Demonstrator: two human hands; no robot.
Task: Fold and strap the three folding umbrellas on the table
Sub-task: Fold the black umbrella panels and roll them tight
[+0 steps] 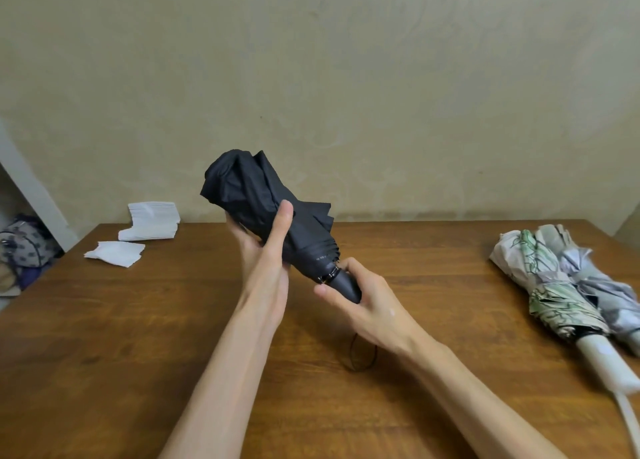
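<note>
The work is on the first one, the black umbrella (256, 188), held up in the air over the middle of the table (138, 354) with its top tilted far and left. The right hand (367, 303) grips the handle (346, 287), fingers curled round it. The left hand (266, 261) holds the bunched cloth between thumb and fingers. The folds look loose and uneven, so the step seems to be gathering and smoothing them. Next, I judge, comes twisting the cloth tight and finding the strap, which I cannot see. A thin wrist cord (362, 358) hangs below the handle. On the right lie a green-patterned umbrella (550, 296) and a grey umbrella (609, 296), touching, both apparently loose. White paper (152, 221) sits far left, well apart; nothing blocks the hands.
</note>
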